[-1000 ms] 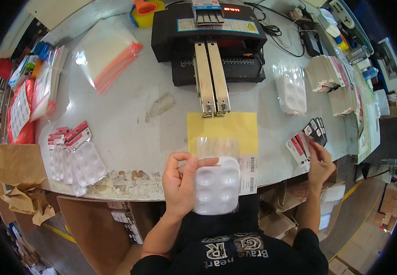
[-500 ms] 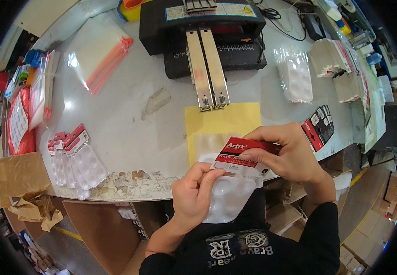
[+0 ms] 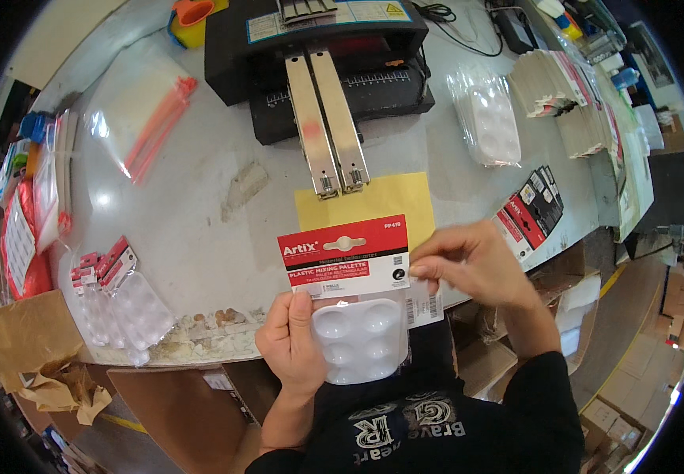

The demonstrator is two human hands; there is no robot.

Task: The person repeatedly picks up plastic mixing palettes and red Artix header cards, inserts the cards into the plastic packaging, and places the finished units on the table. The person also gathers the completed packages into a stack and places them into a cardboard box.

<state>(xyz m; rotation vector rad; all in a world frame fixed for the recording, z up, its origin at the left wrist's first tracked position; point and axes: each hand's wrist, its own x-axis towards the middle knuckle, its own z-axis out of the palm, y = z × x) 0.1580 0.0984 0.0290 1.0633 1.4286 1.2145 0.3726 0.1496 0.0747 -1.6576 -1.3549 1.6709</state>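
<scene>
We see a white palette with rounded wells in front of the person's torso, at the near edge of the table, with a red and white header card across its top. The left hand pinches the card's lower left corner, thumb in front and fingers behind, and covers part of the palette's left side. The right hand is half curled, its thumb and forefinger close together at the card's right edge; we cannot tell whether they grip it. The card hides the near part of a yellow sheet, and beside the palette we find a white label sheet, partly covered. Just beyond, two metal rails reach from a black machine over the yellow sheet's far edge. To the right we see fanned loose cards near the right hand, then bagged white palettes and tall card stacks. To the left, carded palette packs overlap near the table edge, with flat clear bags farther back. Crumpled brown paper and a red bag crowd the far left.
</scene>
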